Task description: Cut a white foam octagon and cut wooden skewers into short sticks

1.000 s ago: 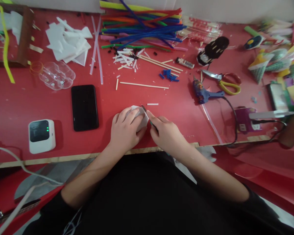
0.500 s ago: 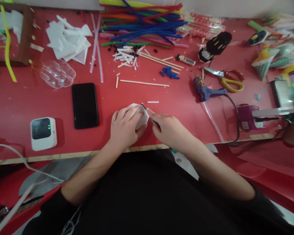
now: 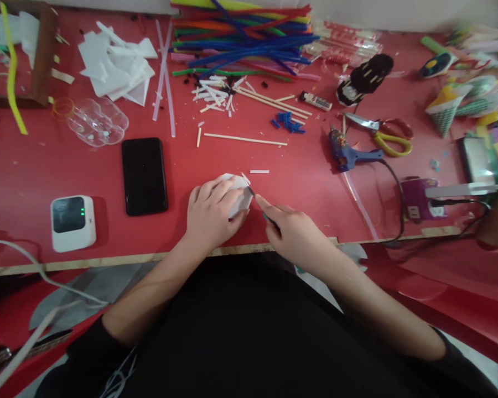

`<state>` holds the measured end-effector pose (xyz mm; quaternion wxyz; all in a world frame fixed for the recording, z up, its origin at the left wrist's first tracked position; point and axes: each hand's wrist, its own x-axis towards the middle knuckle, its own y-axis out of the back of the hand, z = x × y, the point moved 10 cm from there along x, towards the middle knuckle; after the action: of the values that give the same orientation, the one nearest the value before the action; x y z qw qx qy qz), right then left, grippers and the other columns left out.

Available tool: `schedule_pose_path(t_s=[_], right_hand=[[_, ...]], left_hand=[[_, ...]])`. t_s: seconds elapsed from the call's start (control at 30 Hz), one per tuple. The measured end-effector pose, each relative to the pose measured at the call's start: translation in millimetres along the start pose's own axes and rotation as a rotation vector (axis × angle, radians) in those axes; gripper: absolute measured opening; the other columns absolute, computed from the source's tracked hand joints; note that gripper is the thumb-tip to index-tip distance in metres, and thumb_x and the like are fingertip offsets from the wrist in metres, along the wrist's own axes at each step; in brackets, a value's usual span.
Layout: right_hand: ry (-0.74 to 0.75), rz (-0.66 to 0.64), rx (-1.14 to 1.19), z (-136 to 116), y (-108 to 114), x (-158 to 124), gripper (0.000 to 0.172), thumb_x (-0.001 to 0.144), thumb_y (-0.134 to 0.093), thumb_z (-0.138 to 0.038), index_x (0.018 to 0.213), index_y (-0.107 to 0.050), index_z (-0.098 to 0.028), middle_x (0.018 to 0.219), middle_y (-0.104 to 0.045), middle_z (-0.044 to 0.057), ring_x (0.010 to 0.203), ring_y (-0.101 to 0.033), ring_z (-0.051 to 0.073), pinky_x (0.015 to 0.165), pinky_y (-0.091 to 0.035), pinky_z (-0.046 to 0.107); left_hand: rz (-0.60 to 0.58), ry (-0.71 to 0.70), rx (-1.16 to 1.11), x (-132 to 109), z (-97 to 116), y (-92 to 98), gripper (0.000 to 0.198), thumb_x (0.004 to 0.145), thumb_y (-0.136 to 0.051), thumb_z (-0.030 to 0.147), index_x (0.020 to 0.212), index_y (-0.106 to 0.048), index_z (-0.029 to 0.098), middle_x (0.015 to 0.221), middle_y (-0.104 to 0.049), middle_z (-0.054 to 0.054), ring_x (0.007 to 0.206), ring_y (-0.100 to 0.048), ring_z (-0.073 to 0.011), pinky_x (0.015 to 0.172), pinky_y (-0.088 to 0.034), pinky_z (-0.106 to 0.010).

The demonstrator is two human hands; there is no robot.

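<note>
My left hand (image 3: 213,213) lies with its fingers spread over a white piece of foam sheet or card (image 3: 241,203), pressing it flat on the red table. Part of the piece is hidden beneath the fingers. My right hand (image 3: 294,228) is closed round a slim cutter knife (image 3: 252,191), mostly covered by the fingers. Its dark blade meets the right edge of the white piece. At the upper right corner of that piece a thin white sliver (image 3: 245,178) sticks out. Just beyond is a short white strip (image 3: 259,171).
A black phone (image 3: 144,176) and a white device (image 3: 73,223) lie to the left. Beyond my hands is a thin wooden stick (image 3: 244,139). At right are a blue glue gun (image 3: 346,152) with cord and scissors (image 3: 384,132). White scraps (image 3: 116,66) and coloured pipe cleaners (image 3: 244,41) lie behind.
The knife and my right hand have moved slightly toward me and to the right along the piece's edge. A thin sliver now shows at the corner. My left hand stays in place.
</note>
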<state>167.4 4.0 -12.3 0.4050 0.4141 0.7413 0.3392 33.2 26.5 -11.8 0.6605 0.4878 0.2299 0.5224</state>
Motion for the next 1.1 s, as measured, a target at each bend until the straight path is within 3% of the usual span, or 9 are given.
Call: schedule_pose_path(t_s=[0.33,0.53,0.67,0.8,0.97,1.1], right_hand=[[-0.010,0.076,0.096,14,-2,-28,0.062,0.088,-0.044,-0.016,0.150,-0.053,-0.016,0.095,-0.071,0.011,0.073,-0.065,0.019,0.068,-0.051,0.032],[0.027,0.149,0.194,20,4,-30,0.057,0.092,-0.045,-0.020,0.148,-0.055,-0.015,0.092,-0.071,0.009,0.071,-0.065,0.017,0.069,-0.053,0.032],[0.015,0.190,0.233,22,12,-27,0.056,0.093,-0.047,-0.021,0.149,-0.054,-0.018,0.090,-0.072,0.008,0.074,-0.066,0.018,0.070,-0.053,0.032],[0.009,0.116,0.253,25,10,-21,0.056,0.093,-0.047,-0.021,0.148,-0.056,-0.019,0.095,-0.075,0.008,0.081,-0.070,0.020,0.074,-0.056,0.033],[-0.013,0.147,0.240,38,22,-12,0.055,0.092,-0.049,-0.022,0.147,-0.057,-0.017,0.115,-0.076,0.011,0.096,-0.072,0.022,0.083,-0.057,0.036],[-0.041,0.216,0.196,47,34,-9,0.056,0.091,-0.051,-0.023,0.146,-0.058,-0.019,0.095,-0.076,0.008,0.080,-0.070,0.020,0.075,-0.057,0.035]], left_hand=[[-0.039,0.035,0.008,2,-2,-1.2,0.040,0.090,-0.065,0.046,0.122,-0.070,0.023,0.142,-0.064,-0.007,0.128,-0.054,-0.0371,0.101,-0.042,-0.054],[-0.075,0.030,0.024,-3,-4,6.9,0.073,0.082,-0.067,0.070,0.135,-0.064,0.020,0.145,-0.060,-0.012,0.117,-0.054,-0.0389,0.100,-0.046,-0.053],[-0.056,0.081,-0.028,-12,-18,13.8,0.094,0.081,-0.063,0.076,0.150,-0.045,0.015,0.146,-0.054,-0.021,0.127,-0.052,-0.0407,0.108,-0.041,-0.055],[0.025,0.112,-0.148,-17,-36,18.4,0.116,0.074,-0.068,0.079,0.159,-0.018,0.017,0.154,-0.045,-0.025,0.137,-0.047,-0.0422,0.112,-0.038,-0.059],[0.008,0.058,-0.207,-11,-40,10.9,0.119,0.072,-0.073,0.077,0.158,-0.014,0.020,0.157,-0.040,-0.025,0.144,-0.040,-0.0440,0.115,-0.034,-0.060],[-0.007,0.028,-0.212,-8,-36,8.2,0.114,0.077,-0.073,0.071,0.158,-0.011,0.021,0.154,-0.045,-0.024,0.145,-0.039,-0.0433,0.116,-0.032,-0.062]])
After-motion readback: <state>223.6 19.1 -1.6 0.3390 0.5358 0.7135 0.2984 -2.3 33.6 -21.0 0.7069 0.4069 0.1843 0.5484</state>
